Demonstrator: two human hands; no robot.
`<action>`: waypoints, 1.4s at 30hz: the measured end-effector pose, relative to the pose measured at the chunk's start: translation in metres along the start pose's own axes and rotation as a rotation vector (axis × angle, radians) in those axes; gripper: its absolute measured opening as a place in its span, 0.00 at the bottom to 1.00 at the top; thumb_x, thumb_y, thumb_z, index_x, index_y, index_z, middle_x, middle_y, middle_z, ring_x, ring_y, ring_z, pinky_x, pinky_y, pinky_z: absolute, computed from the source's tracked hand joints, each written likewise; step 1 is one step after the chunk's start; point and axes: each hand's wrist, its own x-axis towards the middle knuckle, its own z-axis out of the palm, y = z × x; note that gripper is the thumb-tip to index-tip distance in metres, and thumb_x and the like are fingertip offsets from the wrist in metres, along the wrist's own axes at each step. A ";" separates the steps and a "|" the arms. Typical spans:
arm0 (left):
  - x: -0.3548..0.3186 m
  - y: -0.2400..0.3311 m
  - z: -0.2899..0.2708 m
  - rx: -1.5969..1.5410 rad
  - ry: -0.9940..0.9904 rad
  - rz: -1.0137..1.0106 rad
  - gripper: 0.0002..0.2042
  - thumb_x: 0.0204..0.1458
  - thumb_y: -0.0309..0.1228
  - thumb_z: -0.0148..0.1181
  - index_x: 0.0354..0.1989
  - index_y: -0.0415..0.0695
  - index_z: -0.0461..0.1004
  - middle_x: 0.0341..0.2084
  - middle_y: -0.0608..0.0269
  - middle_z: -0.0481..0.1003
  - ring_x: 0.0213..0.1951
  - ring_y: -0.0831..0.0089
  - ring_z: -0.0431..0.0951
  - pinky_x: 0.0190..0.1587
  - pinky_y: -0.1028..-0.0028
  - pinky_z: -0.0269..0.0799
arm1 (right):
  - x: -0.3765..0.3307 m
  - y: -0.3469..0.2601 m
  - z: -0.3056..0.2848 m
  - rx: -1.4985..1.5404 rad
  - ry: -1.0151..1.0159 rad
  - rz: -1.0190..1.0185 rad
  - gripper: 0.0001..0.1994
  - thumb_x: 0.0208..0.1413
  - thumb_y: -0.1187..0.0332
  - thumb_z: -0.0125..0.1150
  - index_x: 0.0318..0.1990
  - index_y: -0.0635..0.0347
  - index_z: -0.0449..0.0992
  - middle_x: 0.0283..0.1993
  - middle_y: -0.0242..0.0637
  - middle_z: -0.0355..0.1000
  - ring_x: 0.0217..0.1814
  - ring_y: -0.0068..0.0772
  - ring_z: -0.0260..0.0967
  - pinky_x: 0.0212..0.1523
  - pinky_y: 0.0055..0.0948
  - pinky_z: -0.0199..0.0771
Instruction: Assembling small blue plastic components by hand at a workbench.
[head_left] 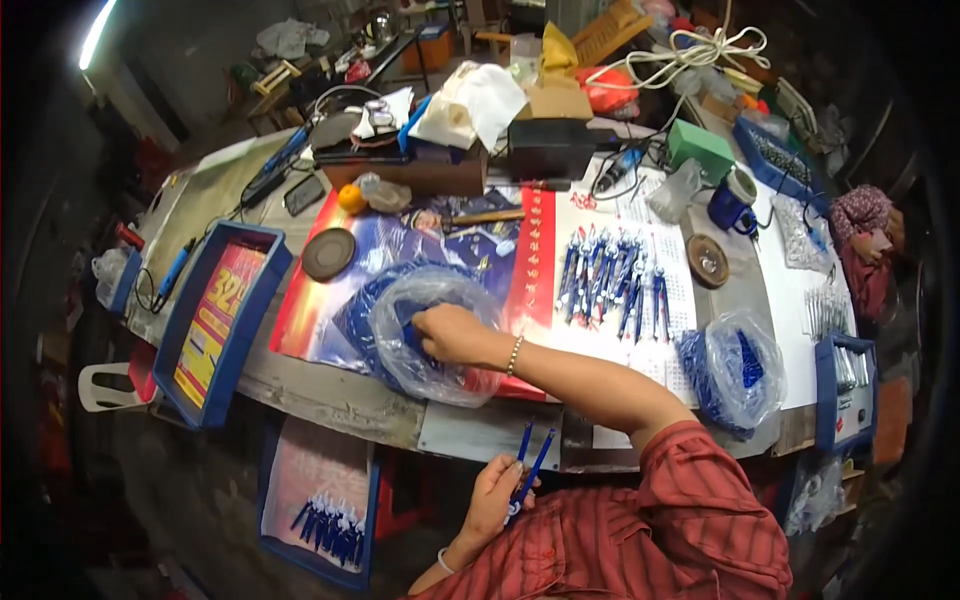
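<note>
My left hand (490, 493) is closed round slim blue pens (540, 455), low in front of my body. Two of their blue ends stick up past the fingers. Stretched across the table, my right hand (448, 335) dips into a clear plastic bag (455, 388) of blue pieces. Its fingers curl downward and their tips are hidden, so what they grip cannot be made out. To the right of that bag, a group of blue pens with white tops (610, 275) lies on printed paper. A second clear bag of blue parts (742, 370) stands at the right front.
On the left rests a blue tray (205, 400); a lower tray (370, 530) holds more pens. A brown round lid (328, 254), a wooden-handled tool (485, 216) and a blue mug (735, 203) lie farther back. At the right sits another person (865, 245) beside a small blue tray (823, 395).
</note>
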 end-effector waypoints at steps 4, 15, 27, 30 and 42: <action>-0.005 -0.003 0.006 -0.046 0.038 -0.012 0.05 0.60 0.28 0.42 0.35 0.40 0.64 0.26 0.55 0.73 0.19 0.75 0.71 0.23 0.80 0.68 | -0.008 -0.002 -0.010 0.058 -0.044 0.051 0.08 0.39 0.71 0.55 0.29 0.64 0.72 0.29 0.55 0.71 0.36 0.58 0.70 0.37 0.48 0.68; 0.007 0.007 0.023 0.086 0.147 0.109 0.06 0.60 0.30 0.44 0.34 0.41 0.64 0.26 0.59 0.73 0.19 0.78 0.71 0.23 0.81 0.67 | -0.105 -0.019 -0.095 0.969 0.002 0.376 0.11 0.50 0.75 0.59 0.42 0.70 0.73 0.30 0.36 0.72 0.25 0.21 0.69 0.27 0.19 0.70; 0.023 -0.003 0.056 0.363 0.049 0.177 0.06 0.60 0.28 0.43 0.39 0.37 0.63 0.29 0.61 0.73 0.23 0.82 0.71 0.27 0.82 0.69 | -0.250 -0.016 -0.093 1.431 0.303 0.601 0.11 0.54 0.73 0.56 0.44 0.68 0.71 0.27 0.39 0.71 0.18 0.18 0.65 0.20 0.15 0.66; 0.025 -0.006 0.065 0.367 0.062 0.200 0.06 0.59 0.26 0.45 0.38 0.36 0.63 0.26 0.61 0.71 0.20 0.81 0.71 0.22 0.82 0.67 | -0.262 -0.015 -0.091 1.460 0.348 0.628 0.11 0.55 0.72 0.55 0.44 0.67 0.70 0.27 0.39 0.71 0.18 0.17 0.64 0.19 0.14 0.65; 0.032 -0.009 0.075 0.431 0.012 0.115 0.06 0.60 0.26 0.45 0.42 0.37 0.64 0.31 0.63 0.71 0.24 0.82 0.71 0.27 0.82 0.69 | -0.274 -0.014 -0.083 1.396 0.381 0.644 0.10 0.58 0.71 0.53 0.45 0.63 0.67 0.28 0.40 0.73 0.17 0.16 0.63 0.20 0.13 0.63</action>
